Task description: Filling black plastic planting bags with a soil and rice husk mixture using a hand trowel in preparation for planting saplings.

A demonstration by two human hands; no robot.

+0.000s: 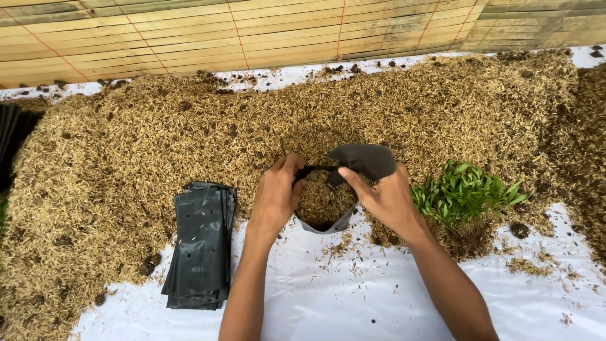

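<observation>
Currently, both sets of fingers are closing narrowly on the rim of a small black plastic bag that is standing open at the near edge of a wide heap of husks. The left hand is pinching the rim on its side, with fingers curling over the edge and the thumb lying against the outside. The right hand is gripping the opposite rim, thumb pointing inward across the opening, while a loose flap of the same bag is folding up behind its knuckles. Husks are filling the bag nearly to the top. The bag is sitting between the two hands, its base resting on a white sheet just where the heap ends. To the left of the left forearm, a flat stack of empty black bags is lying partly on the sheet and partly against the husks, apart from the hand. Just beside the right wrist, a bunch of small green seedlings is lying on the heap. Dark crumbs of soil are showing scattered among the husks. Beyond the heap, a fence of split bamboo is running along the far side.
</observation>
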